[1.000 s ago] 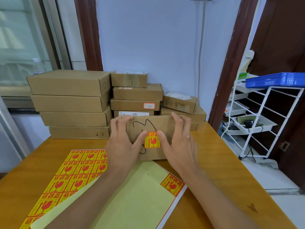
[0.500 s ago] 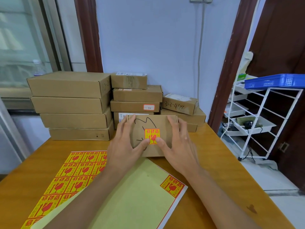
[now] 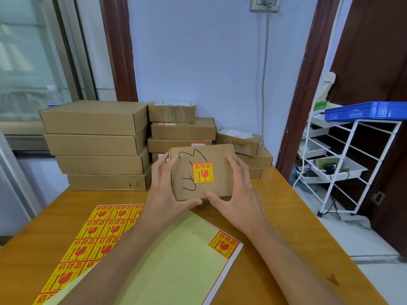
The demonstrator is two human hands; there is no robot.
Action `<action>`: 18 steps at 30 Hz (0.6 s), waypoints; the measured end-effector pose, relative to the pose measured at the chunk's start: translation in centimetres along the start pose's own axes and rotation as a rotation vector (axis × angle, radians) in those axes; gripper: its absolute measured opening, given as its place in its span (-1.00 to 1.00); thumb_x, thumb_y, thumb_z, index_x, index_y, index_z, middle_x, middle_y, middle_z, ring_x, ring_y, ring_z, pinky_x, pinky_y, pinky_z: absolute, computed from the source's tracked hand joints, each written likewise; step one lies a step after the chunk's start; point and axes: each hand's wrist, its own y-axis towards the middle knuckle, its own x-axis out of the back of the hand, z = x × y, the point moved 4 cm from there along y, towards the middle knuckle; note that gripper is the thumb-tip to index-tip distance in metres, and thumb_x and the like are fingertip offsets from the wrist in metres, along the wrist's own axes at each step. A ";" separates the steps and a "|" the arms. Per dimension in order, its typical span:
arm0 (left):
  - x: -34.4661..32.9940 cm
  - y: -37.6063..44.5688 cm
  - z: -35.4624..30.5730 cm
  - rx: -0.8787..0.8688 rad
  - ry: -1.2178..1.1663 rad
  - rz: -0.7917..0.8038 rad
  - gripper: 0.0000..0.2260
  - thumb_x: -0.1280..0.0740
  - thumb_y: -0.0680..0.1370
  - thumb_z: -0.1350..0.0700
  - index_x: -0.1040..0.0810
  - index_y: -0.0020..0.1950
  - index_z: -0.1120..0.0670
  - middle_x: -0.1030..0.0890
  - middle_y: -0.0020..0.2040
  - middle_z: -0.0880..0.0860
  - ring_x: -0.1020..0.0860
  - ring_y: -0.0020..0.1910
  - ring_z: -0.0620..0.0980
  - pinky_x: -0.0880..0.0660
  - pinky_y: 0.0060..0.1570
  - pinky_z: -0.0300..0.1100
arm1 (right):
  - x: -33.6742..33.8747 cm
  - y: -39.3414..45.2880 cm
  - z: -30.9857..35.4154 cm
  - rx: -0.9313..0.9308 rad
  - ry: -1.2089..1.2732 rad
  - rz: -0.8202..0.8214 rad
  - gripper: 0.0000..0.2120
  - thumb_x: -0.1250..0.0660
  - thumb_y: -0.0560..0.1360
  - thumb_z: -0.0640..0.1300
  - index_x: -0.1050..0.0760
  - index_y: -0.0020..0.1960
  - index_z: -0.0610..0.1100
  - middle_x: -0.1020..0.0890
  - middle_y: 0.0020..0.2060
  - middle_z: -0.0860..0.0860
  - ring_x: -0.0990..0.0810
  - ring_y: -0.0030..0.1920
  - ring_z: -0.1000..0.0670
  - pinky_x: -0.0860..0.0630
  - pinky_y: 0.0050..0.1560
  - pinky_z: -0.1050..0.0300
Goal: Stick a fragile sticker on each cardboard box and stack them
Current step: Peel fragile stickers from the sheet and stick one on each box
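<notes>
A: What is at the centre?

B: A small cardboard box, held between both hands just above the far part of the desk; its top tilts toward the camera and carries a red-and-yellow fragile sticker beside a black scribble.

A: How is it held?

B: The left hand curls round the left edge, thumb under the near edge; the right hand wraps the right edge the same way; each grip is closed on the box.

A: How would it handle?

B: It looks light and stiff; plain cardboard should not slip; the side edges seem the best hold, since that keeps fingers off the sticker.

A: What surrounds it?

B: Behind it, touching or nearly so, stand three stacks against the wall: wide flat boxes on the left, smaller ones in the middle and on the right; in front lie a sticker sheet and a pale backing sheet with one sticker left at its corner.

A: Is there room to move?

B: Open desk lies to the right, up to its edge; past that edge stands a white rack with a blue crate; upward the way seems free.
</notes>
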 end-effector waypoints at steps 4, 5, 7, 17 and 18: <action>0.8 0.0 0.2 0.007 -0.111 -0.166 -0.11 -0.70 0.24 -0.04 -0.34 0.47 -0.06 -0.34 0.38 -0.04 -0.37 0.41 -0.11 -0.42 0.37 -0.22 | -0.2 -0.2 0.0 0.029 0.083 0.070 0.03 -0.44 0.44 0.36 0.10 0.67 0.16 0.03 0.63 0.23 -0.35 0.45 0.15 -0.53 0.29 0.06; 0.9 -0.1 0.3 0.051 -0.153 -0.196 -0.16 -0.69 0.26 -0.04 -0.36 0.44 -0.07 -0.38 0.34 -0.06 -0.41 0.36 -0.12 -0.46 0.35 -0.13 | -0.5 -0.3 -0.1 0.040 0.107 0.065 0.00 -0.47 0.46 0.29 0.06 0.67 0.13 0.03 0.63 0.23 -0.29 0.44 0.22 -0.48 0.32 0.11; 0.9 -0.2 0.6 0.135 -0.197 -0.224 -0.26 -0.65 0.30 -0.08 -0.37 0.38 -0.13 -0.45 0.30 -0.11 -0.45 0.32 -0.13 -0.52 0.30 -0.03 | -0.9 -0.1 -0.1 0.040 0.129 0.050 -0.10 -0.48 0.50 0.17 -0.02 0.64 0.10 -0.01 0.62 0.22 -0.23 0.37 0.31 -0.41 0.31 0.18; -1.8 -0.8 2.6 0.328 0.091 -0.021 -0.44 -0.30 0.61 -0.16 -0.24 0.52 0.03 -0.30 0.48 0.04 -0.35 0.44 0.04 -0.42 0.29 -0.04 | -4.3 -0.2 -1.9 -0.005 -0.071 0.363 -0.17 -0.30 0.65 0.12 0.24 0.65 0.20 0.08 0.67 0.16 -0.64 0.18 -0.03 -0.63 0.07 -0.03; -1.8 -0.8 2.5 0.312 0.140 -0.034 -0.45 -0.30 0.61 -0.15 -0.25 0.52 0.05 -0.27 0.49 0.05 -0.35 0.44 0.05 -0.43 0.29 -0.02 | -4.3 0.0 -1.9 0.001 -0.128 0.309 -0.17 -0.30 0.64 0.13 0.22 0.65 0.16 -0.05 0.65 0.11 -0.66 0.01 0.03 -0.64 -0.11 0.07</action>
